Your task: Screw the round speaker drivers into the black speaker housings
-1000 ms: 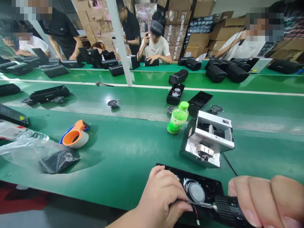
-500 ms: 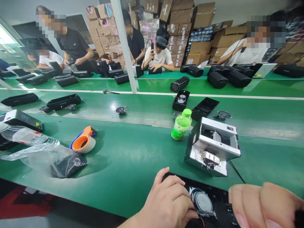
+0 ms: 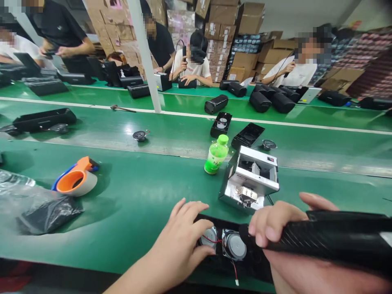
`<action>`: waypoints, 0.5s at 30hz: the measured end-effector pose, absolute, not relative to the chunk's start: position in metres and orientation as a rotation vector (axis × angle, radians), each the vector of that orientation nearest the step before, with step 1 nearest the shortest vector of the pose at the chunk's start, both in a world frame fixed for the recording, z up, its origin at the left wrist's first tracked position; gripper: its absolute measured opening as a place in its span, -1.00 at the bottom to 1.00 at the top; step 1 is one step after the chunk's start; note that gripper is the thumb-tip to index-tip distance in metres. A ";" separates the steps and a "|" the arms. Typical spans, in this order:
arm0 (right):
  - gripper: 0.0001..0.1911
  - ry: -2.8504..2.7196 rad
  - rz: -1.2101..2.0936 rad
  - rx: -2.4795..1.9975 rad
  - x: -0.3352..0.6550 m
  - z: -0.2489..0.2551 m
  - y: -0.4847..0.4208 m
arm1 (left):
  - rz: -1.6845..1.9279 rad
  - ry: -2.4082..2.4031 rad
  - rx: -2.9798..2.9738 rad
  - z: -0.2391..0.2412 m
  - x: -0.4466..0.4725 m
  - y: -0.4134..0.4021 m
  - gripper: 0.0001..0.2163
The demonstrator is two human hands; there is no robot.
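Housing, black and open, lies on the green tabletop near the edge closest to you, with a left speaker and a right speaker inside it. Your left hand is over its left end, fingers spread, the thumb and forefinger parted around the left speaker; whether they touch it, I cannot tell. Your right hand's fingers are wrapped around a black handheld tool, its narrow nose towards the right speaker; its tip cannot be made out. A wire with a white plug runs towards you from the right speaker. Beyond the housing you have a silver-and-black machine, a green-capped bottle just beside it. Well apart, to your left, lies a tape dispenser.
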State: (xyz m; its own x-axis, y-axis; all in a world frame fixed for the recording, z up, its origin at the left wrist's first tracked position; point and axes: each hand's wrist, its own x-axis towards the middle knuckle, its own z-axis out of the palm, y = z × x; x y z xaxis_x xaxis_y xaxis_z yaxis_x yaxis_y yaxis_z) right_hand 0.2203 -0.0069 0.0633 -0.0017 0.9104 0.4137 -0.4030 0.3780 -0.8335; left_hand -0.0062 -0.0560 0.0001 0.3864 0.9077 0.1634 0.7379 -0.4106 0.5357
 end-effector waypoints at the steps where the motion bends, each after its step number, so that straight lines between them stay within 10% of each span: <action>1: -0.19 -1.152 1.113 -0.564 0.219 0.061 -0.003 | 0.563 1.463 2.261 -0.001 -0.010 -0.057 -0.60; 15: 0.02 -1.239 1.204 -0.538 0.203 0.024 0.013 | 0.309 1.423 2.233 -0.013 0.001 -0.041 -0.60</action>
